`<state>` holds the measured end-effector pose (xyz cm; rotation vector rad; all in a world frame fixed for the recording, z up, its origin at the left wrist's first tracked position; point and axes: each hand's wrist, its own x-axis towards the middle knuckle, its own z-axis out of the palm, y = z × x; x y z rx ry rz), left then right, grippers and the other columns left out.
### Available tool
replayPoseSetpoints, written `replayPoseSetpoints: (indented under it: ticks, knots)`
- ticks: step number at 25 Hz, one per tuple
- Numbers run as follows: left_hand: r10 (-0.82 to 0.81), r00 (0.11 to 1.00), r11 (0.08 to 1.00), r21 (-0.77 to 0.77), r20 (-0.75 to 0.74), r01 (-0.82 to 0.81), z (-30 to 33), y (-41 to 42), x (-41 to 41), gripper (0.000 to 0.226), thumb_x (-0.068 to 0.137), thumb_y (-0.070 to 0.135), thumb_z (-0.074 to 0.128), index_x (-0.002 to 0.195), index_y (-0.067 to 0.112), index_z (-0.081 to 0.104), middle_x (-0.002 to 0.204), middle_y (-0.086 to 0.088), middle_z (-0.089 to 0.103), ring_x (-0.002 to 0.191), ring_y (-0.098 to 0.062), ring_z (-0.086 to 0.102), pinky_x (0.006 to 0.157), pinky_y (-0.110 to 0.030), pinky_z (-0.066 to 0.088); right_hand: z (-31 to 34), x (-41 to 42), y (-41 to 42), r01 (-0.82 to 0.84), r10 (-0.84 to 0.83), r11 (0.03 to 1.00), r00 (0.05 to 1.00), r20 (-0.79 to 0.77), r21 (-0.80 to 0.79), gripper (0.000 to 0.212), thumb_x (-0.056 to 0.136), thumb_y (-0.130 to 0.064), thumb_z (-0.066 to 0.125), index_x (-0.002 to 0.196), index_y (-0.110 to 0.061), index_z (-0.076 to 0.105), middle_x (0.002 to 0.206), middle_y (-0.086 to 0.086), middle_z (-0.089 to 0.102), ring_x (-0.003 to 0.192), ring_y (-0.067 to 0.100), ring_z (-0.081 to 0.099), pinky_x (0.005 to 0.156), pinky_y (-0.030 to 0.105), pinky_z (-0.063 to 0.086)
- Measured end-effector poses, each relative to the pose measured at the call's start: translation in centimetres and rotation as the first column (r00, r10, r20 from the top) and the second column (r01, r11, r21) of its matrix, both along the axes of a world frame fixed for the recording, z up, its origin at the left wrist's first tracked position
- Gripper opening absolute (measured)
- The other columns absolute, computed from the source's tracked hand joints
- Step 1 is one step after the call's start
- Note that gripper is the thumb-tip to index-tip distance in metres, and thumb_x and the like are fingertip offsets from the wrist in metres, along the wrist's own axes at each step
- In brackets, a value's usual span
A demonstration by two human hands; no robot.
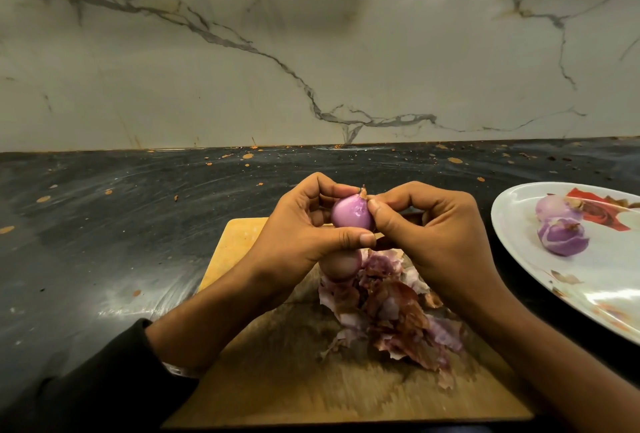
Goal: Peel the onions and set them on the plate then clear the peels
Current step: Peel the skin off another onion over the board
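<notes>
Wooden board (277, 380) (black counter (104, 224), marble wall (242, 69))

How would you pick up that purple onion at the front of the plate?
Take the peeled onion round its wide middle, thumb on one side and fingers on the other, coming down from above. It is round and smooth, and it lies free on the white plate with another onion close behind it.
</notes>
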<state>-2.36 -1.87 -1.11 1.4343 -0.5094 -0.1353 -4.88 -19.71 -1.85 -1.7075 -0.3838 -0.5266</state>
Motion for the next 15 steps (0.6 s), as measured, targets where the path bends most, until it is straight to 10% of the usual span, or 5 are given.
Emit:
replayPoseSetpoints:
  ticks: [15]
  knots:
    - [0.004, 1.0, 1.0, -0.005, -0.009, -0.004, 0.16, 0.0, -0.16, 0.054, 0.056, 0.005, 0.081, 0.105, 0.009, 0.059, 0.098, 0.001, 0.074, 0.092, -0.019, 0.073, 0.072, -0.027, 0.06, 0.17, -0.1, 0.06, -0.016, 0.016, 1.0, 1.0, -0.015, 0.003, 0.008, 0.088, -0.012, 0.072, 0.088, -0.007, 0.077, 0.084, 0.005, 0.076, 0.078, 0.023, 0.075, 0.065, 0.041, 0.063]
